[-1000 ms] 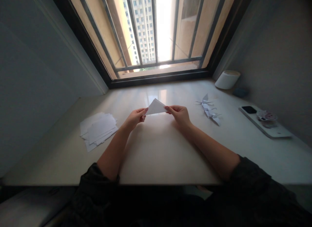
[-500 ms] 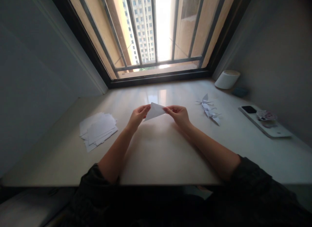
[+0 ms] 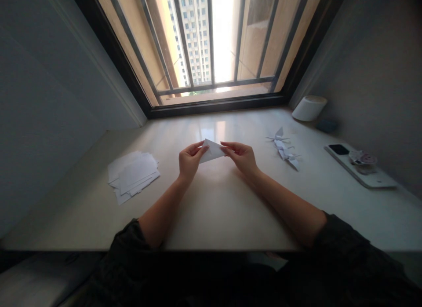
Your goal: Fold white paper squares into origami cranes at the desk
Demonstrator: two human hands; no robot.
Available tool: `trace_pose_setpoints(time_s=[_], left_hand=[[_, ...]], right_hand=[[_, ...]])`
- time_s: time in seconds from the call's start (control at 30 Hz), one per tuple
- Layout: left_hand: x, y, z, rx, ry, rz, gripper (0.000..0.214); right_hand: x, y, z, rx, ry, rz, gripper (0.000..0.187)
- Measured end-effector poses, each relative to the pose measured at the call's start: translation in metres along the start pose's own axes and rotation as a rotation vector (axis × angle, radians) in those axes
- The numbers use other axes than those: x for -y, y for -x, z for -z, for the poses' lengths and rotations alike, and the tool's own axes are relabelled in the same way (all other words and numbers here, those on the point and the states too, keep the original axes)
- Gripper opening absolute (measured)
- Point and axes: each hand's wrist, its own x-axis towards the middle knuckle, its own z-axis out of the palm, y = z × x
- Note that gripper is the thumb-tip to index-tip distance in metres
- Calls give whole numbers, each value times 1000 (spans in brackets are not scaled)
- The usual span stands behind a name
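A small white folded paper triangle (image 3: 212, 150) is held just above the pale table (image 3: 214, 210), in the middle. My left hand (image 3: 189, 159) pinches its left end with thumb and fingertips. My right hand (image 3: 242, 156) pinches its right end. The two hands are close together, with the paper folded narrow between them.
A loose pile of white paper sheets (image 3: 133, 175) lies at the left. Folded paper cranes (image 3: 285, 151) lie at the right. Further right are a white tablet with a phone (image 3: 361, 168) and a white roll (image 3: 310, 107). A barred window (image 3: 214, 47) is behind.
My hands have come closer together. The paper triangle, wide and upright a second ago, is now folded narrower and tilted lower between my fingers.
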Motion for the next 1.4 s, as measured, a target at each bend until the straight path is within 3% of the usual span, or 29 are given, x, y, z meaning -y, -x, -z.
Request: trace_pose_setpoints(time_s=[0.27,0.5,0.77,1.4], left_hand=[[2,1,0,-27,-43,-64,39],[0,7,-2,30,-156,-139,35],[1,9,-3,28,-244,-198,33],[-1,10,-3,22,-265,-216,32]], right_hand=[[5,2,0,0,14,39,37],[11,7,-2,62,84,71,41],[9,9,-3,43,155,88,34],[10,11,-4,19,206,146,36]])
